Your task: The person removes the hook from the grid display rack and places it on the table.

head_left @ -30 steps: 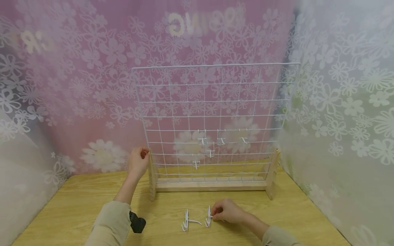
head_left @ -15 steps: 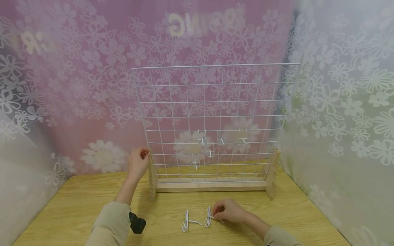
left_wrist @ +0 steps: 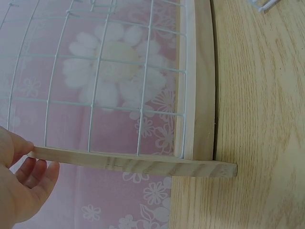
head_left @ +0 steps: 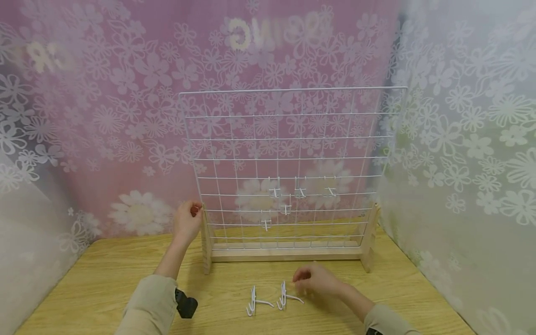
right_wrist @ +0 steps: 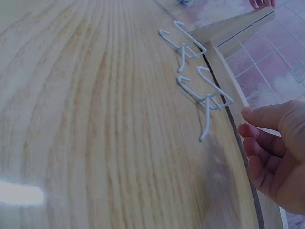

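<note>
White wire grid (head_left: 278, 158), five hung hooks (head_left: 300, 191), two loose hooks (head_left: 283, 295)

Stands upright in wooden stand (head_left: 289, 254), pinched by left hand (head_left: 187, 223). Carries three in a row, two lower. Loose: lying in front, near right hand (head_left: 319, 280), stems rightward.

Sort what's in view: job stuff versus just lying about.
Likely part of the job:
wire grid
wooden stand, pinched by the left hand
five hung hooks on the grid
two loose hooks near the right hand

Likely just there:
table
flowered backdrop
black wrist gadget
</note>
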A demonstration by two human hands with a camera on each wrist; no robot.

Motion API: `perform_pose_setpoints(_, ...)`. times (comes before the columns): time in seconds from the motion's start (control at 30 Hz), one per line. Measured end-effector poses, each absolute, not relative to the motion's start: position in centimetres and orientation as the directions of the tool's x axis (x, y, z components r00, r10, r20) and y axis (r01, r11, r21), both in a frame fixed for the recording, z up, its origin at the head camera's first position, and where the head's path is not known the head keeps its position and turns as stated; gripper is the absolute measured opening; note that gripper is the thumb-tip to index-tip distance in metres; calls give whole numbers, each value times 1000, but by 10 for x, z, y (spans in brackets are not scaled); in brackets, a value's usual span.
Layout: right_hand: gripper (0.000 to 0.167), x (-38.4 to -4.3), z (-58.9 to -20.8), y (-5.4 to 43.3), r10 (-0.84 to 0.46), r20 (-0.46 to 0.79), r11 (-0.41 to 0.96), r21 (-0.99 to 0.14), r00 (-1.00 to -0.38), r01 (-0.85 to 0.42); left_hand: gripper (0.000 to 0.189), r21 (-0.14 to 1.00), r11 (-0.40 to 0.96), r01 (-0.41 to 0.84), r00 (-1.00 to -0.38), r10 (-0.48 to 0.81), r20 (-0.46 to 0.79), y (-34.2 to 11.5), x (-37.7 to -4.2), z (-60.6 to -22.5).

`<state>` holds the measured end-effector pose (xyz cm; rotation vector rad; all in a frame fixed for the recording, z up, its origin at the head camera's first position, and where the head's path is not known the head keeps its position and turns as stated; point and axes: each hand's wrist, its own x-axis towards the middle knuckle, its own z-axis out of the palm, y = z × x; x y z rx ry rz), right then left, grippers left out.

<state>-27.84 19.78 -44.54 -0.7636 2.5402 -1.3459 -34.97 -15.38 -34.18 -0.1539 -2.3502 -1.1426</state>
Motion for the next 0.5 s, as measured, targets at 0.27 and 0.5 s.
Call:
perform_pose_setpoints(0.27, 14, -285, -435, 204, -495, 137, 483, -778, -858, -403, 14, 713, 631, 307, -869, -119, 480, -155, -349, -341)
perform_pose_setpoints(0.5, 15, -290, -422, 208, -477, 156, 509, -753, -865, -417, 14, 710, 635, 305, -868, -122, 482, -155, -349, -342)
